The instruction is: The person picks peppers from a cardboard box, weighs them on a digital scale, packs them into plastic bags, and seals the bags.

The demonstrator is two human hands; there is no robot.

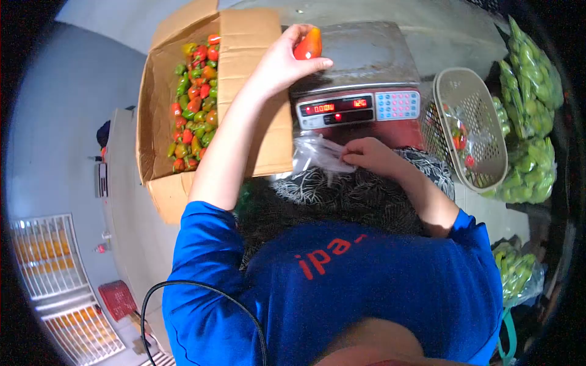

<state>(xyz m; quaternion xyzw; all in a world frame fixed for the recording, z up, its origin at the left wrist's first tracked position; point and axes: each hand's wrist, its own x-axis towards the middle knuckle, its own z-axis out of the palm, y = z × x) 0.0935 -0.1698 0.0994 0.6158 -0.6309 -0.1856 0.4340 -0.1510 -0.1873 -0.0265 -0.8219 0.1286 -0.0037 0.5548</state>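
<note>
Left: a cardboard box (pixel 251 43) is standing open, with red, orange and green peppers (pixel 204 90) lying loosely heaped inside.

Right of it: the left hand (pixel 288 58) is holding one orange-red pepper (pixel 309 45) near the far left corner of the scale (pixel 369 52). The fingers are curling around its left side, with the thumb lying across the near end; whether the pepper is touching the metal plate, cannot tell.

Handling (judged): likely light, firm but hollow, with a thin glossy skin that may be slipping a little if damp and bruising or splitting under a hard squeeze. Best hold: around the broad body, lightly, fingers opposite thumb, keeping pressure off the narrow end.

Axis: the long axis is running near to far, leaning slightly right at the far end. The narrower, more orange end is pointing far; the broader red end is facing near. Stem not made out.

Centre: the scale is showing lit red digits. Just in front of it, the right hand (pixel 373 157) is pinching the right edge of a clear plastic bag (pixel 318 151), which is hanging limp and crumpled.

Right: a pale basket (pixel 502 155) is standing beside the scale; bags of green produce (pixel 531 85) are lying beyond it.
</note>
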